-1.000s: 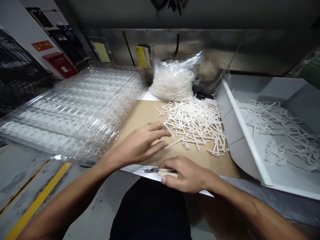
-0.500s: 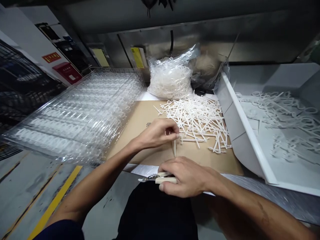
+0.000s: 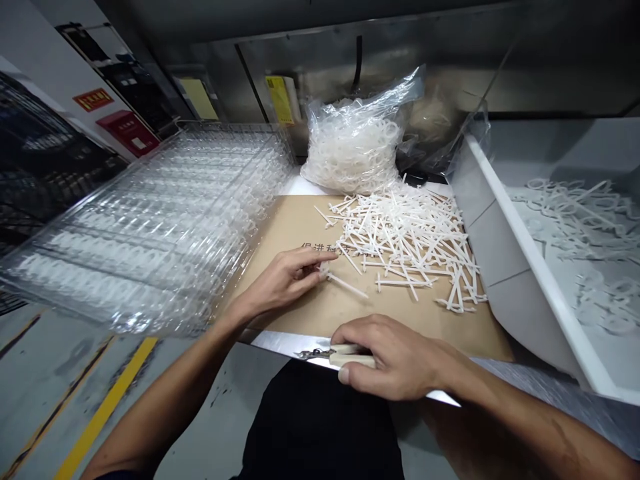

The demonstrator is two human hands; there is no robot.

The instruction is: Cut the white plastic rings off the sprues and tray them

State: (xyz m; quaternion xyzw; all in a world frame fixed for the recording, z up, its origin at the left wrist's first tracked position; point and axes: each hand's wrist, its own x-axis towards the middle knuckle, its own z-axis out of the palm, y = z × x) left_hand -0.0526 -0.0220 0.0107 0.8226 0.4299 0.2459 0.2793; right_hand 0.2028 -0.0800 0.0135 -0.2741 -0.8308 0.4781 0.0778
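View: head camera, looking down at a steel bench edge and the person's lap.

Left hand [image 3: 285, 280]: over the cardboard, in a narrow pinch. The thumb and forefinger close on the thick end of a loose white plastic stick [image 3: 347, 285], and the pinched tip is partly hidden by the fingers. The rest of the stick lies out toward the right, apart from the pile.

Right hand [image 3: 395, 357]: in a firm, closed grip around small pliers [image 3: 345, 357] with cream handles and a metal nose. It rests at the near edge of the cardboard, with the nose pointing left.

Work surface: a brown cardboard sheet [image 3: 285, 227] with dark printed characters lies on the steel bench [image 3: 280, 345].

Pile: white plastic sticks [image 3: 405, 247] lie crisscrossed on the cardboard, just right of the left hand's fingertips.

Behind: a clear plastic bag of white plastic rings [image 3: 355, 150] sits just beyond the pile.

Left side: stacked clear blister trays [image 3: 145, 227] lie beside the cardboard, holding rows of white pieces.

Right side: a white bin [image 3: 537, 260] stands beside the cardboard, holding linked white plastic rings and sticks [image 3: 575, 213].

Below: the person's dark trousers [image 3: 320, 427] show beneath the bench edge, above a grey floor with a yellow line [image 3: 105, 407].
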